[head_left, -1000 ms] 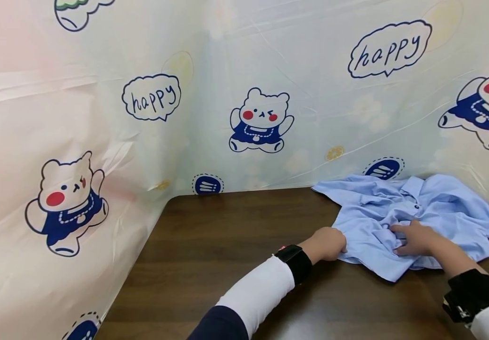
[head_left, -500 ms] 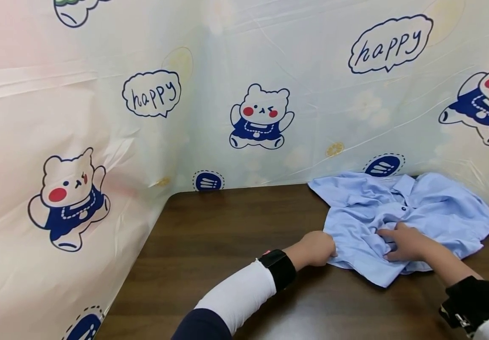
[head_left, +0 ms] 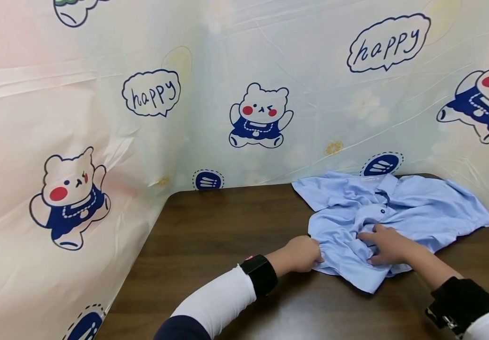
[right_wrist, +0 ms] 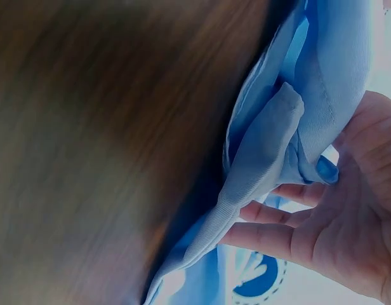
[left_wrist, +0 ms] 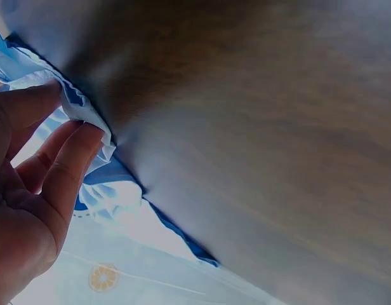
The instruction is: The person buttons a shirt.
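Observation:
A light blue short-sleeved shirt (head_left: 423, 208) lies spread and rumpled on the dark wooden table, its collar toward the back and one dark button showing. My left hand (head_left: 301, 254) pinches the shirt's left edge near the hem. In the left wrist view, a fold of the shirt (left_wrist: 87, 124) sits between the thumb and fingers of that left hand (left_wrist: 37, 171). My right hand (head_left: 391, 245) rests on the lower middle of the shirt, thumb and forefinger spread apart. In the right wrist view, the right hand's fairly straight fingers (right_wrist: 265, 235) touch the shirt behind a loose fold (right_wrist: 265, 146).
The brown table (head_left: 227, 222) extends left and in front of the shirt. A pale curtain (head_left: 210, 118) printed with bears and "happy" bubbles hangs along the table's back and left edges. Black straps (head_left: 260, 275) circle both wrists over white sleeves.
Both hands have moved left and slightly toward me, and the shirt has slid with them. The shirt's right side now lies more stretched out. Each hand keeps its place on the cloth.

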Demonstrator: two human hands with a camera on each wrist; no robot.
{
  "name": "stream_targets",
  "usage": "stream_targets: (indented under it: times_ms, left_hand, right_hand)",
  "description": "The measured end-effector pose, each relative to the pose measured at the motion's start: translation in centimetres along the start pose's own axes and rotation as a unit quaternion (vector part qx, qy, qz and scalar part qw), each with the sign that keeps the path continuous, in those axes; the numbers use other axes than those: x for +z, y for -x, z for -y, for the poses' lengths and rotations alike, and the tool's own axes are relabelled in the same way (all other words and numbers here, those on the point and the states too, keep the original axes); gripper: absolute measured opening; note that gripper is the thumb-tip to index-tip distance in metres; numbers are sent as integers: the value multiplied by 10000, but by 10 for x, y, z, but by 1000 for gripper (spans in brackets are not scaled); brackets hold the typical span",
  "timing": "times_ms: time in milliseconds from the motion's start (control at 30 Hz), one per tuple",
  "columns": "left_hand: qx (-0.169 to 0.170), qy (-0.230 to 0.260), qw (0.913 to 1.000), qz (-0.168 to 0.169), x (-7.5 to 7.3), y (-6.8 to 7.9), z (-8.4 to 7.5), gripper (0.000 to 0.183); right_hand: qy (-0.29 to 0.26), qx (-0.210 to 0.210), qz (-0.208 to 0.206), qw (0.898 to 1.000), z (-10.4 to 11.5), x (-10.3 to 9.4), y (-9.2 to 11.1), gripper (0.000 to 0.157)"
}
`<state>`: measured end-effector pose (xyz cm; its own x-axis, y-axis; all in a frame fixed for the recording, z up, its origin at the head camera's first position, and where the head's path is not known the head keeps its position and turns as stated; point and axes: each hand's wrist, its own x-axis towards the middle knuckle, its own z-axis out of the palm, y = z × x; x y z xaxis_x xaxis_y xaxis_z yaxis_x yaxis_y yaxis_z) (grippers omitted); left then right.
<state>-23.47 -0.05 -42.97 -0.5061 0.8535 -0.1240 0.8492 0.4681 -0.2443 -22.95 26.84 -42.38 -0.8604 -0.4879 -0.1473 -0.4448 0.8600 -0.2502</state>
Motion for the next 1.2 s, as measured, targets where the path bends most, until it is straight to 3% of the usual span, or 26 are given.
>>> stream_targets:
  times_ms: [300,400,500,633,900,1200]
  left_hand:
    - [-120,57,9998,-136,6,21,4,15]
    - [-75,-2,9998,-205,7,26,5,7]
    - [27,-66,9995,-324,7,30,7,13]
    - [94,-12,9988,-476,7,33,8,17]
    - [-163,231,9982,-537,11,47,14,33]
    - [-376,227,9977,-526,17,68,22,30]
  right_hand:
    - [40,-252,-120,9996,18,6,-9,57]
    - [61,-600,-326,9976,27,11,-15,56]
    - [15,-976,-440,9943,42,16,-25,56]
    - [-85,-1239,-352,9916,59,16,-35,55]
    - [-19,-1671,-198,9857,82,17,-57,55]
    - [55,-2061,-32,9785,105,17,-82,55]
